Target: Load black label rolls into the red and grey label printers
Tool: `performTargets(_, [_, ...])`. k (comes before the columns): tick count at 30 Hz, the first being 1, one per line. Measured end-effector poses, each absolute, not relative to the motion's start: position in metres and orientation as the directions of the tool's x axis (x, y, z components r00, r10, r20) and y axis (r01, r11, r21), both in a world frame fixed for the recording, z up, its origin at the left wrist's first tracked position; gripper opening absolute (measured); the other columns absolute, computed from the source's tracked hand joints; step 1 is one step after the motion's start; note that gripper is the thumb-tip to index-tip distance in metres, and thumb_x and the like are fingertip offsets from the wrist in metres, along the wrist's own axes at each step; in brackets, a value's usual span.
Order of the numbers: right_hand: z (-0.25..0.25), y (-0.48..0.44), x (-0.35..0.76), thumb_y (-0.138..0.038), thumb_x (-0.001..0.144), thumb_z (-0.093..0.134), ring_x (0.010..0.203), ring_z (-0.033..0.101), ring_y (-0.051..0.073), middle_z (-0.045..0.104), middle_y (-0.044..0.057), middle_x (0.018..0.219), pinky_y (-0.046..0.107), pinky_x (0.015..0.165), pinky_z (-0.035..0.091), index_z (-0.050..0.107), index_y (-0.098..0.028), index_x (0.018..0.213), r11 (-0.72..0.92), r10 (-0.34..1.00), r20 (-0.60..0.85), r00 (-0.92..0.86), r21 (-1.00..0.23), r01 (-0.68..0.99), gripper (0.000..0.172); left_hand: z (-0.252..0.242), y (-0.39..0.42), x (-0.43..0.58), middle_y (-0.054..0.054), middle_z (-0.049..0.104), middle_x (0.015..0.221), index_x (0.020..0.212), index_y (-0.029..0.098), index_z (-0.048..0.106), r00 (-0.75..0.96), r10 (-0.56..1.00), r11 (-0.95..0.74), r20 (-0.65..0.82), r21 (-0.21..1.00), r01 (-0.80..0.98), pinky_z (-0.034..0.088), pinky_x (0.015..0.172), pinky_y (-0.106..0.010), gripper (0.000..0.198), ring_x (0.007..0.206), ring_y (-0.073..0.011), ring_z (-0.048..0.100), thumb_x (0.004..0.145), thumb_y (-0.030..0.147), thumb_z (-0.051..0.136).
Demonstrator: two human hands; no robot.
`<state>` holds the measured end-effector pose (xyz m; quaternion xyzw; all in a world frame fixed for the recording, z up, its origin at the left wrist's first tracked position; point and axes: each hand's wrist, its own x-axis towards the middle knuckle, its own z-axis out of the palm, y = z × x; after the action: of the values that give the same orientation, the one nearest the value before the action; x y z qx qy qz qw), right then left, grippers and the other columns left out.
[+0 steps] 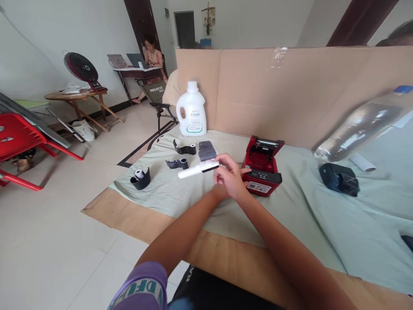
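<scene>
My right hand (pixel 229 174) pinches one end of a slim white marker-like stick (pixel 190 171) with a black part near my fingers, held over the cloth. My arms cross, and my left hand (pixel 245 171) reaches out from beneath my right wrist. Its visible fingers are stretched out and apart, touching the left side of a red and black receipt printer (pixel 264 184); the rest of that hand is hidden. The printer's lid stands raised. Partly unrolled black paper rolls, one (pixel 187 149) at the back and another (pixel 141 178) at the left, lie near a flat dark piece (pixel 207 150).
A white jug (pixel 192 112) stands before an upright cardboard sheet (pixel 251 94). On the right are a large plastic bottle (pixel 361 122), a black device (pixel 338 178) and a white paper roll (pixel 363 162). A person (pixel 153 58) sits at a far desk.
</scene>
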<state>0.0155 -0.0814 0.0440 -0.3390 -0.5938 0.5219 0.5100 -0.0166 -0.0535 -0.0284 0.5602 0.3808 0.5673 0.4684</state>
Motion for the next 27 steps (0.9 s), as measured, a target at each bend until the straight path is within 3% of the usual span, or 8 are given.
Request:
performTargets(2, [0.056,-0.079,0.039,-0.029,0.074,0.051,0.041,0.042,0.009,0.047,-0.008,0.064,0.02,0.037,0.026,0.048,-0.029,0.094,0.237,0.944,0.261,-0.201,-0.962,-0.135,0.021,-0.032,-0.051,-0.019,-0.005,0.06,0.078,0.095,0.02,0.067,0.074,0.958,-0.266,0.278,0.954,-0.138,0.047,0.074,-0.035,0.021,0.079,-0.0228,0.06,0.083,0.038,0.065])
performTargets(5, [0.074,-0.072,0.068,-0.028,0.073,0.05,0.042,0.044,0.009,0.042,-0.01,0.06,0.019,0.04,0.028,0.046,-0.029,0.094,0.286,0.937,0.317,-0.149,-0.938,-0.197,0.021,-0.031,-0.045,-0.036,0.001,0.059,0.068,0.098,0.02,0.065,0.018,0.962,-0.265,0.273,0.945,-0.19,0.044,0.063,-0.026,0.03,0.064,-0.0146,0.053,0.074,0.036,0.075])
performTargets(8, [0.084,-0.065,0.085,-0.03,0.076,0.049,0.044,0.047,0.009,0.041,-0.009,0.062,0.02,0.042,0.03,0.046,-0.029,0.096,0.341,0.93,0.359,-0.078,-0.924,-0.175,0.02,-0.019,-0.036,-0.06,0.003,0.061,0.066,0.102,0.021,0.062,-0.168,0.978,-0.192,0.125,0.854,-0.484,0.041,0.055,-0.022,0.031,0.055,-0.0113,0.051,0.084,0.045,0.064])
performTargets(12, [0.075,-0.063,0.084,-0.027,0.077,0.05,0.049,0.048,0.009,0.05,-0.006,0.072,0.022,0.048,0.036,0.05,-0.027,0.094,0.411,0.908,0.399,-0.127,-0.908,0.081,0.017,0.002,-0.034,-0.075,-0.008,0.073,0.095,0.108,0.021,0.063,-0.056,0.998,-0.027,-0.026,0.633,-0.774,0.053,0.073,-0.03,0.048,0.085,-0.0192,0.069,0.091,0.063,0.045])
performTargets(15, [0.061,-0.067,0.072,-0.022,0.075,0.053,0.059,0.051,0.012,0.055,-0.004,0.076,0.024,0.057,0.039,0.056,-0.025,0.091,0.524,0.847,0.451,-0.282,-0.796,0.303,0.017,0.008,-0.042,-0.068,-0.009,0.073,0.094,0.103,0.018,0.066,0.048,0.995,0.091,-0.084,0.639,-0.764,0.055,0.083,-0.037,0.056,0.096,-0.0246,0.07,0.093,0.067,0.041])
performTargets(18, [0.053,-0.071,0.065,-0.021,0.078,0.054,0.067,0.054,0.015,0.059,-0.002,0.081,0.026,0.062,0.04,0.059,-0.025,0.097,0.567,0.822,0.461,-0.333,-0.717,0.405,0.02,0.008,-0.049,-0.06,-0.008,0.071,0.087,0.103,0.016,0.069,0.135,0.985,0.172,-0.107,0.678,-0.714,0.055,0.087,-0.04,0.063,0.099,-0.0269,0.068,0.092,0.071,0.04])
performTargets(23, [0.051,-0.072,0.064,-0.022,0.082,0.052,0.072,0.054,0.018,0.06,0.0,0.085,0.028,0.065,0.042,0.059,-0.026,0.105,0.561,0.822,0.432,-0.371,-0.729,0.392,0.024,0.01,-0.055,-0.059,-0.011,0.072,0.089,0.113,0.012,0.069,0.222,0.973,0.198,-0.063,0.722,-0.663,0.053,0.092,-0.042,0.089,0.109,-0.0297,0.064,0.093,0.08,0.016])
performTargets(27, [0.044,-0.071,0.058,-0.019,0.079,0.051,0.094,0.06,0.023,0.062,0.007,0.109,0.038,0.083,0.05,0.045,-0.026,0.134,0.435,0.886,0.342,-0.312,-0.845,0.311,0.055,0.01,-0.056,-0.059,-0.013,0.074,0.1,0.121,0.013,0.067,0.179,0.983,0.144,-0.029,0.728,-0.671,0.055,0.092,-0.042,0.092,0.111,-0.0316,0.066,0.088,0.086,0.022])
